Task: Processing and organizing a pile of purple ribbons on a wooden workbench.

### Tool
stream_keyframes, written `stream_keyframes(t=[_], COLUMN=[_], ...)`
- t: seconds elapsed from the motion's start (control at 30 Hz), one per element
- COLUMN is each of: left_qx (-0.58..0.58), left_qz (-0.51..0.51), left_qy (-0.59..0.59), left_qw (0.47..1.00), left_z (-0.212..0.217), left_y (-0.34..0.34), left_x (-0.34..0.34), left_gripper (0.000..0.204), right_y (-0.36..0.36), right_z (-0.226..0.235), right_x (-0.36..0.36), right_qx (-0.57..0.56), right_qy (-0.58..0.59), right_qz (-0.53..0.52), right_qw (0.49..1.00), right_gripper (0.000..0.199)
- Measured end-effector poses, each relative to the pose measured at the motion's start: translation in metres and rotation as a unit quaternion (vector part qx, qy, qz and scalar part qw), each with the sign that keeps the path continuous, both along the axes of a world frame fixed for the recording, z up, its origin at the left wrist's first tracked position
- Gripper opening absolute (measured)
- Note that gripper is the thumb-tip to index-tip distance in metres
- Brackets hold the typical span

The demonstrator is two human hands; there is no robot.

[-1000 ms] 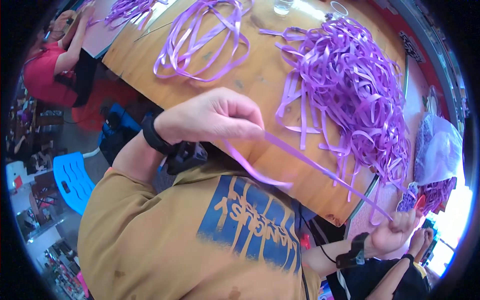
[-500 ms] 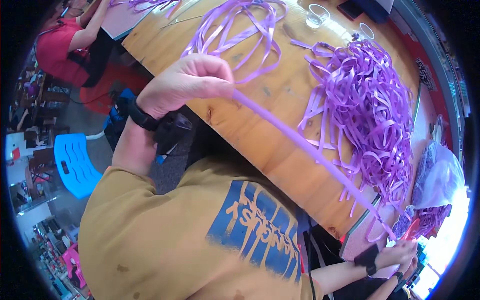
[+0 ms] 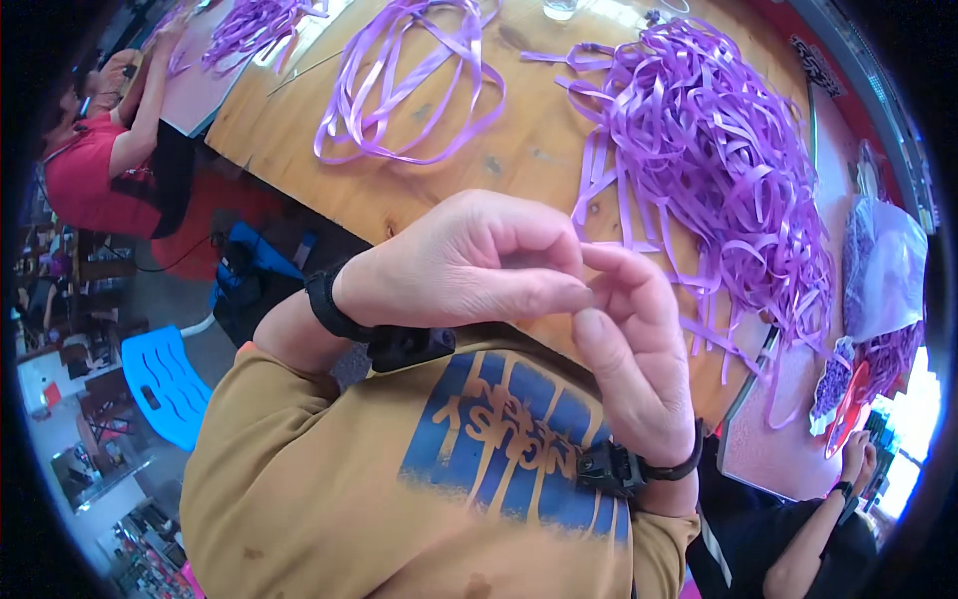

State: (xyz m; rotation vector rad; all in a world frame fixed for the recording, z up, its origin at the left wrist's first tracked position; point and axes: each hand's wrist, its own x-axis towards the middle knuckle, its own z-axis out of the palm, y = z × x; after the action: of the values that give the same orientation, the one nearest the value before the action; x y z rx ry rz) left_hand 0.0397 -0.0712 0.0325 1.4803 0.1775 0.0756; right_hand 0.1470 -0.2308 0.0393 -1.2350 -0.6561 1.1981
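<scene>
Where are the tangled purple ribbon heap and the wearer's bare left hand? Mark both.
Tangled purple ribbon heap (image 3: 718,165), head view: its dense middle.
Bare left hand (image 3: 451,262), head view: near the thumb's base.

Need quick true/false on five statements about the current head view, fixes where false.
1. The left hand and right hand are close together. True.
2. The dense ribbon heap lies left of the ribbon loops. False: it lies right of them.
3. Both wrists wear black bands. True.
4. The tabletop is white. False: it is brown wood.
5. A blue seat shows at the picture's left. True.
</scene>
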Motion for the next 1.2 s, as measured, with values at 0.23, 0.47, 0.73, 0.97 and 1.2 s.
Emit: stream_keyframes(t=[0.23,0.47,0.73,0.97,1.2], left_qx=[-0.005,0.121,0.384,0.079,0.204], left_qz=[0.005,0.133,0.054,-0.041,0.126], left_qy=[0.022,-0.101,-0.240,-0.062,-0.145], left_qw=[1.000,0.979,0.890,0.994,0.960], left_z=[0.000,-0.005,-0.022,-0.016,-0.018], left_y=[0.002,0.003,-0.003,0.005,-0.015], left_x=[-0.003,-0.005,0.010,0.002,0.023], left_gripper=[0.010,0.012,0.015,0.011,0.011], right_y=[0.005,0.002,-0.003,-0.005,0.006], right_z=[-0.009,-0.002,-0.008,-0.017,-0.021], right_x=[0.002,0.003,0.004,0.013,0.013], right_qx=[0.067,0.005,0.015,0.024,0.105], right_qy=[-0.287,-0.310,-0.317,-0.319,-0.497], right_qz=[-0.075,-0.118,-0.113,-0.098,-0.089], right_qw=[0.953,0.943,0.941,0.942,0.857], right_gripper=[0.017,0.007,0.006,0.004,0.008])
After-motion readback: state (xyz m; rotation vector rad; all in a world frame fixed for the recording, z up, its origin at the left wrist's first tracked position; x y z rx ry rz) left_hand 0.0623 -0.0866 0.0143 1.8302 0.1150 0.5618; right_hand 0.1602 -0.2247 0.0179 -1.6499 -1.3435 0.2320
